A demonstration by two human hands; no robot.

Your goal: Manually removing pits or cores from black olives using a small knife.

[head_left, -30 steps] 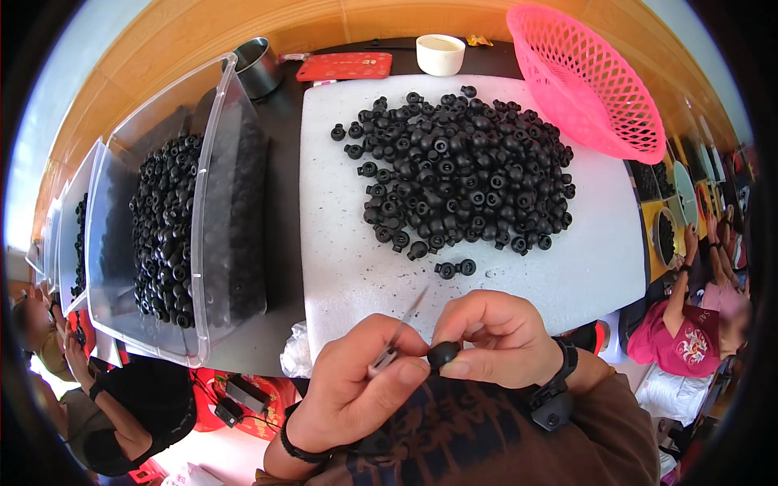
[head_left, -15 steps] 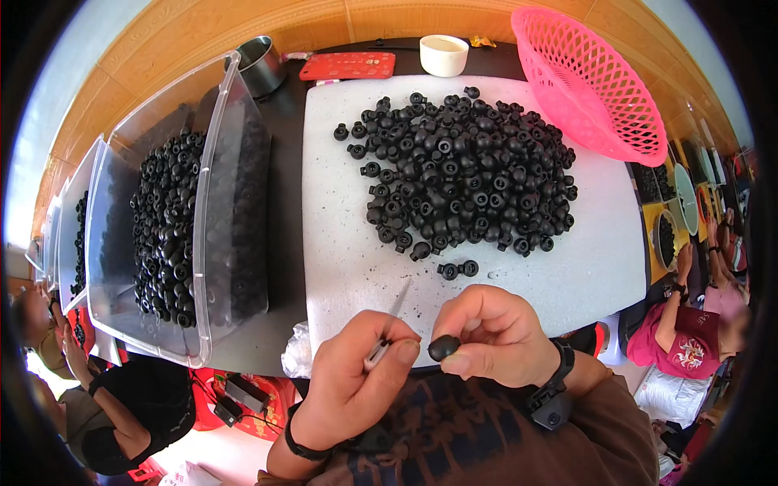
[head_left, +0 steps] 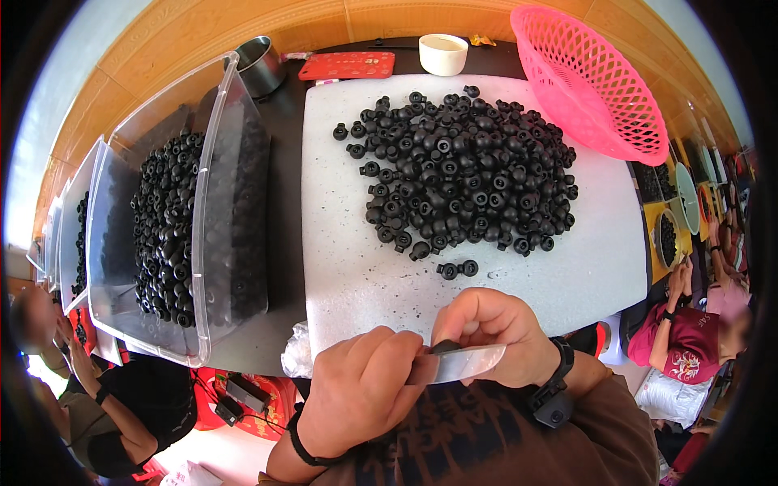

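My left hand [head_left: 356, 393] is closed around the handle of a small knife. Its shiny blade [head_left: 466, 364] points right and lies across my right fingers. A black rounded piece [head_left: 444, 347] is pinched in my right hand [head_left: 506, 336], mostly hidden behind the blade, which seems to be against it. Beyond both hands, a heap of small black ball-shaped pieces with narrow collared ends [head_left: 478, 174] covers the middle of a white foam sheet [head_left: 356, 283]. Two such pieces [head_left: 458, 269] lie apart at the heap's near side.
At left stands a clear plastic bin [head_left: 207, 267] with many black pieces inside. A pink mesh basket [head_left: 596, 89] leans at the back right. Along the back are a metal cup [head_left: 261, 66], a red flat case [head_left: 348, 66] and a white cup [head_left: 443, 55]. Other people sit at both sides.
The knife in my left hand has swung from pointing away to pointing right, across the black piece. My left hand has turned over; my right hand stays nearly in place.
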